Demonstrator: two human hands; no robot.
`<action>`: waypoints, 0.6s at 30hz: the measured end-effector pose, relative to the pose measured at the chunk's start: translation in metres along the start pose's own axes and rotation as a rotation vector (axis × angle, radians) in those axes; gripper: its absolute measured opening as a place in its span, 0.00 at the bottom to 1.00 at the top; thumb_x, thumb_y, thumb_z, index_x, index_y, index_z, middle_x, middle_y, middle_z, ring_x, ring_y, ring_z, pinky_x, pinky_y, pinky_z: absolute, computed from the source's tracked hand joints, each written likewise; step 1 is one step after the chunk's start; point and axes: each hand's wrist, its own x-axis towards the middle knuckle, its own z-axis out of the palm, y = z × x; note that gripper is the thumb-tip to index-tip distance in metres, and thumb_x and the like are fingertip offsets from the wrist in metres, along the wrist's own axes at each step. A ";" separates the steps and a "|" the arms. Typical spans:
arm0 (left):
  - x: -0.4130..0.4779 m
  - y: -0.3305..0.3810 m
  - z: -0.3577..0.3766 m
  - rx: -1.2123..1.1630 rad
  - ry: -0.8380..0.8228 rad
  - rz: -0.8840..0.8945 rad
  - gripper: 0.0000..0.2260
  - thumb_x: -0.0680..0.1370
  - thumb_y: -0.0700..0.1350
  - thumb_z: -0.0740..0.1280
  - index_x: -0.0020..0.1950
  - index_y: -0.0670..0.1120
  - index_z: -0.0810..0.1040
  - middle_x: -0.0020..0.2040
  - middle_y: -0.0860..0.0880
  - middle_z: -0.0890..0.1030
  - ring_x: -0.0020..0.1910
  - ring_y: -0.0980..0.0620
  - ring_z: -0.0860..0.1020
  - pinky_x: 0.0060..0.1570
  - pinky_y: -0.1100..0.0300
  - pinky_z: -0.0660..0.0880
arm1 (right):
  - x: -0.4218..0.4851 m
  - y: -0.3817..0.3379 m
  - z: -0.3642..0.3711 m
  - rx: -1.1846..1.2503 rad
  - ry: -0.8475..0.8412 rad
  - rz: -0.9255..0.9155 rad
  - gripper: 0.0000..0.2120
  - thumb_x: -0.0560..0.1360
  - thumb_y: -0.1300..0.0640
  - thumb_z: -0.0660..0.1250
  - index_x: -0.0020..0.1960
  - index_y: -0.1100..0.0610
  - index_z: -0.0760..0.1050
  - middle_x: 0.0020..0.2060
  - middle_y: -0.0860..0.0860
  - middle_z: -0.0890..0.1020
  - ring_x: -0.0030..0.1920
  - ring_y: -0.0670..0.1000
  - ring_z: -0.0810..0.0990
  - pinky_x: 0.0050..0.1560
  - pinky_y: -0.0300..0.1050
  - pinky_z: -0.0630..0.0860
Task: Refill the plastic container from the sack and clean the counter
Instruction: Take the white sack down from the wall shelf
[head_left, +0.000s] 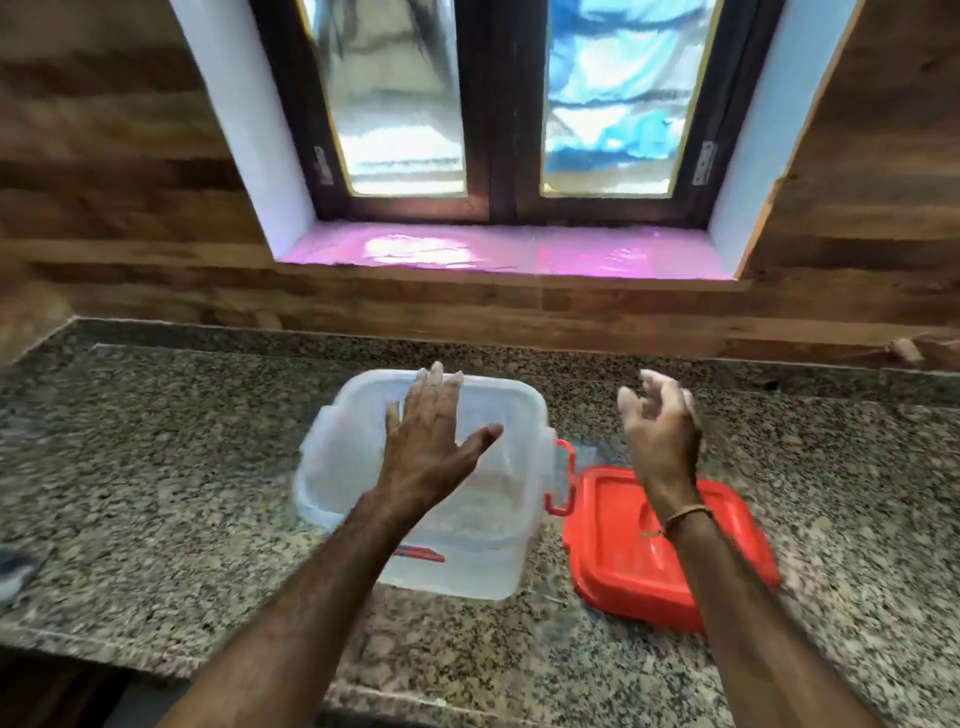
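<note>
container (358, 467) on counter (156, 467) | lid (613, 545) just right

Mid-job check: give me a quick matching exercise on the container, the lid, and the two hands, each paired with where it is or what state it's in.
Column one:
1. plastic container
2. red lid
3. left hand
4. right hand

Column two:
A. flat on the counter, right of the container
B. open, fingers spread, above the container
C. uncovered, upright on the counter
D. raised above the lid, holding nothing

Pairs: 1-C, 2-A, 3-B, 4-D
</note>
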 end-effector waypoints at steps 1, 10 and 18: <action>-0.005 -0.021 -0.016 0.013 0.034 -0.016 0.39 0.78 0.70 0.58 0.83 0.50 0.57 0.84 0.48 0.53 0.83 0.49 0.50 0.79 0.42 0.49 | -0.004 -0.030 0.017 0.016 -0.036 -0.075 0.14 0.77 0.54 0.72 0.61 0.56 0.80 0.56 0.55 0.81 0.47 0.52 0.82 0.55 0.47 0.78; -0.058 -0.219 -0.177 0.165 0.216 -0.172 0.41 0.75 0.72 0.59 0.80 0.48 0.64 0.79 0.47 0.65 0.79 0.47 0.61 0.73 0.44 0.62 | -0.104 -0.246 0.162 -0.015 -0.357 -0.500 0.12 0.77 0.48 0.71 0.60 0.48 0.80 0.56 0.49 0.80 0.47 0.50 0.83 0.49 0.50 0.80; -0.038 -0.338 -0.305 0.160 0.403 -0.231 0.35 0.77 0.65 0.67 0.79 0.50 0.65 0.76 0.51 0.69 0.74 0.48 0.69 0.70 0.47 0.69 | -0.122 -0.394 0.269 -0.003 -0.455 -0.755 0.14 0.79 0.43 0.67 0.62 0.47 0.77 0.57 0.47 0.79 0.48 0.50 0.83 0.47 0.52 0.81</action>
